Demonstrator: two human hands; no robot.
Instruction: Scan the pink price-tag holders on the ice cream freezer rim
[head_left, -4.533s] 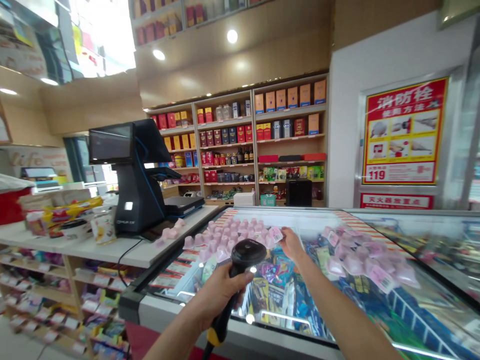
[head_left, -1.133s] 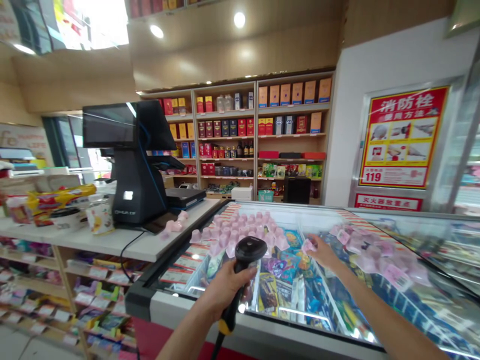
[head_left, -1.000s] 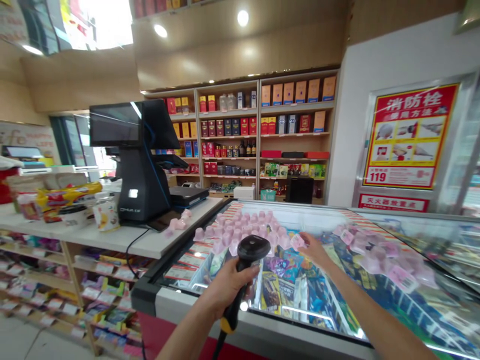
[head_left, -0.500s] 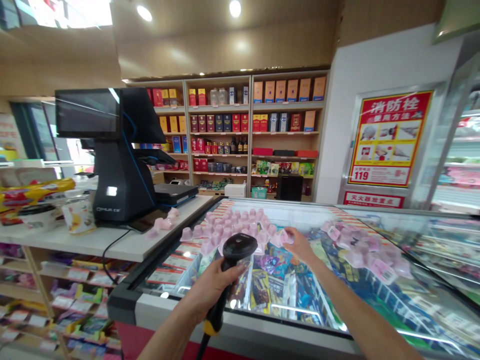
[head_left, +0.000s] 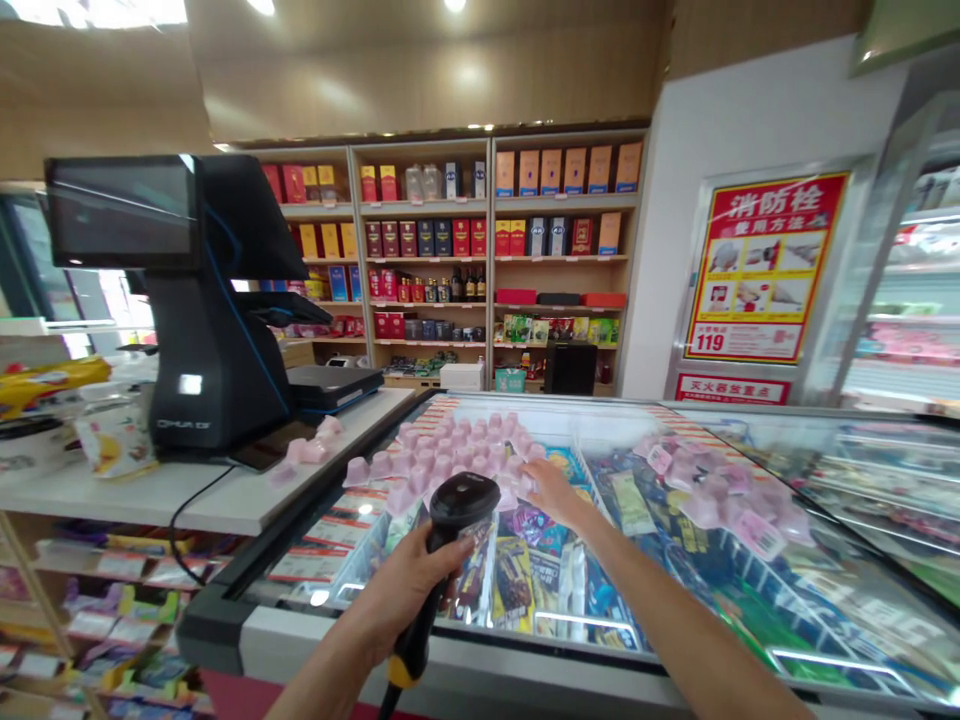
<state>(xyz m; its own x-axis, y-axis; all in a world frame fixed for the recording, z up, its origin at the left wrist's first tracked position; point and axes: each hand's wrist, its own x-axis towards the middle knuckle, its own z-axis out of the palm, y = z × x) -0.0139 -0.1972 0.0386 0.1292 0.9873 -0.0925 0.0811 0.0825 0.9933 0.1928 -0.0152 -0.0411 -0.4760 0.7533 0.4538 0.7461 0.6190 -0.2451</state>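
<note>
My left hand (head_left: 431,570) is wrapped around a black barcode scanner (head_left: 465,500) with a yellow base and a cable. The scanner head points away over the freezer's glass top. My right hand (head_left: 555,490) is at the right edge of a large group of small pink cups (head_left: 450,450). Its fingertips are closed at a pink cup (head_left: 531,455), partly covered by the fingers. Farther right on the glass lies a second group of pink cups (head_left: 705,485), some with labels; a barcode label shows on one.
The chest freezer (head_left: 315,640) holds packaged ice creams beneath its glass. On the left counter (head_left: 225,505) stand a black cash register (head_left: 217,350), a patterned paper cup (head_left: 116,440) and several loose pink cups (head_left: 315,445). Shelves of boxes (head_left: 420,240) stand behind.
My right hand has moved left with a pink cup at its fingertips, toward the large group. My left hand still holds the scanner. The view has shifted slightly to the right.
</note>
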